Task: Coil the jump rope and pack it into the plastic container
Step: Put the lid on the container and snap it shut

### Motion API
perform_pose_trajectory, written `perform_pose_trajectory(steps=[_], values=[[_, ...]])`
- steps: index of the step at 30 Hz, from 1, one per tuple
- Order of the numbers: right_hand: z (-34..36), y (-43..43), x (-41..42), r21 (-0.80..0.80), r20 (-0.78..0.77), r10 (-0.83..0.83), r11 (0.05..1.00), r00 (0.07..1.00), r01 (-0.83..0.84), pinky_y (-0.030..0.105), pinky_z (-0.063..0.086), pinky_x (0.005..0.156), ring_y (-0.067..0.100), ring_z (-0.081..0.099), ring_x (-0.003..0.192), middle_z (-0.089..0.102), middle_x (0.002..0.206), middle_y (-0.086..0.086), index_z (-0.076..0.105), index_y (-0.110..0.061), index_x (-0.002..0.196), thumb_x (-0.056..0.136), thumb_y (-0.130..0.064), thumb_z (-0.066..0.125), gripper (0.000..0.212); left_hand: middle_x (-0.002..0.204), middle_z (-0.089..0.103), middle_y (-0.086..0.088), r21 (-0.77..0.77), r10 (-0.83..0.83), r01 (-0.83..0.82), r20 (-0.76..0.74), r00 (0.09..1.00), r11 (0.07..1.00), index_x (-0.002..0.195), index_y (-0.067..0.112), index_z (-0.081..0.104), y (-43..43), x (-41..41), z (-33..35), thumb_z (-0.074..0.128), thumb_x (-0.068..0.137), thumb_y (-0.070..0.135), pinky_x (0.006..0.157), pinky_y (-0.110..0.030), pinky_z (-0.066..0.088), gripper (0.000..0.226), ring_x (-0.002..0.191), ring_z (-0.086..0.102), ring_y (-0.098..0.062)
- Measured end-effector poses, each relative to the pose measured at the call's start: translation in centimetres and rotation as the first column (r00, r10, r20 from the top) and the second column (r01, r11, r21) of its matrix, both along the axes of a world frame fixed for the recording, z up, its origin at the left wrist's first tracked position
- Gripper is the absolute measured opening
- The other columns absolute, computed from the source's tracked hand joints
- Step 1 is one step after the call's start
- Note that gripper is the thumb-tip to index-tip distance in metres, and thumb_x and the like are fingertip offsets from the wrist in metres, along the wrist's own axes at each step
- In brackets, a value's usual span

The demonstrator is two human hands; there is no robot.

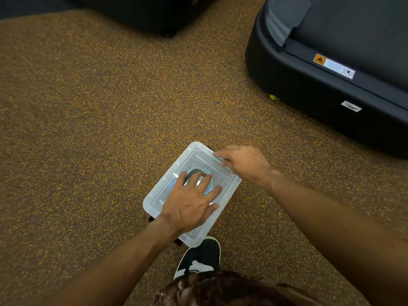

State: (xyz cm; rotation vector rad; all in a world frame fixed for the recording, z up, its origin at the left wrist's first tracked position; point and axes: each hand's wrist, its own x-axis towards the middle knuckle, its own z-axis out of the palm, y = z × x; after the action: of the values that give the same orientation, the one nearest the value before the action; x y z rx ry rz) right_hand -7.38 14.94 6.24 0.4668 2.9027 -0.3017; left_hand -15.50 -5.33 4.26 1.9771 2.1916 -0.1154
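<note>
A clear plastic container [164,186] lies on the speckled floor with its translucent lid on top. Through the lid a dark curved loop of the jump rope [194,172] shows faintly inside. My left hand [192,202] lies flat on the lid with fingers spread. My right hand [242,163] rests on the lid's far right edge, fingertips curled over the rim near a black latch. Most of the rope is hidden under my left hand and the cloudy lid.
A big black machine base [331,85] with warning labels stands at the right rear. Another dark object [154,14] sits at the top centre. A black and white shoe [199,257] is just below the container. Brown speckled floor [88,129] spreads to the left.
</note>
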Motion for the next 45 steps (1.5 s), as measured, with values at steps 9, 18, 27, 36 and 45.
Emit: perform_pose_trajectory(steps=[9, 18, 27, 36, 45], values=[[-1.2, 0.1, 0.3, -0.272, 0.028, -0.268, 0.925, 0.963, 0.265, 0.025, 0.048, 0.071, 0.010, 0.061, 0.084, 0.068, 0.112, -0.006, 0.062, -0.032, 0.120, 0.097, -0.037, 0.059, 0.024, 0.150, 0.049, -0.007, -0.084, -0.032, 0.033, 0.019, 0.999, 0.996, 0.141, 0.040, 0.043, 0.2, -1.1, -0.3, 0.037, 0.094, 0.065, 0.101, -0.061, 0.039, 0.054, 0.135, 0.044, -0.033], [-1.7, 1.0, 1.0, -0.520, 0.173, -0.467, 0.705, 0.867, 0.483, 0.041, 0.053, 0.092, 0.018, 0.063, 0.106, 0.066, 0.120, 0.000, 0.058, -0.021, 0.133, 0.101, -0.045, 0.049, 0.041, 0.166, 0.002, -0.020, -0.080, -0.097, 0.093, -0.045, 0.994, 0.992, 0.158, 0.042, 0.000, 2.4, -3.7, 0.5, 0.011, 0.080, 0.091, 0.117, -0.067, 0.005, 0.092, 0.152, 0.011, -0.042], [-2.4, 1.5, 1.4, -0.705, 0.421, -0.569, 0.285, 0.706, 0.649, 0.050, 0.048, 0.104, 0.024, 0.065, 0.110, 0.070, 0.118, 0.008, 0.062, -0.014, 0.122, 0.103, -0.046, 0.043, 0.042, 0.164, -0.022, -0.012, -0.238, -0.174, 0.152, -0.072, 0.982, 0.959, 0.151, 0.038, -0.028, 2.9, -4.4, -0.5, 0.005, 0.075, 0.095, 0.117, -0.066, -0.002, 0.101, 0.152, -0.012, -0.041], [-1.0, 1.3, 1.1, -0.715, 0.384, -0.594, 0.293, 0.707, 0.635, 0.045, 0.053, 0.098, 0.021, 0.068, 0.105, 0.072, 0.116, 0.006, 0.065, -0.013, 0.124, 0.103, -0.031, 0.050, 0.030, 0.163, -0.025, -0.007, -0.252, -0.135, 0.114, -0.067, 0.989, 0.961, 0.150, 0.040, -0.029, 3.0, -4.3, -0.6, 0.005, 0.072, 0.097, 0.114, -0.071, -0.001, 0.102, 0.152, -0.015, -0.037], [0.5, 0.7, 1.6, -0.675, 0.323, -0.521, 0.458, 0.790, 0.578, 0.034, 0.046, 0.104, 0.018, 0.056, 0.123, 0.056, 0.143, 0.004, 0.054, -0.019, 0.141, 0.102, -0.023, 0.053, 0.039, 0.163, -0.026, -0.004, -0.262, -0.112, 0.095, -0.054, 0.992, 0.961, 0.150, 0.043, -0.028, 3.0, -4.2, -0.6, 0.007, 0.071, 0.098, 0.112, -0.074, -0.002, 0.102, 0.152, -0.016, -0.034]])
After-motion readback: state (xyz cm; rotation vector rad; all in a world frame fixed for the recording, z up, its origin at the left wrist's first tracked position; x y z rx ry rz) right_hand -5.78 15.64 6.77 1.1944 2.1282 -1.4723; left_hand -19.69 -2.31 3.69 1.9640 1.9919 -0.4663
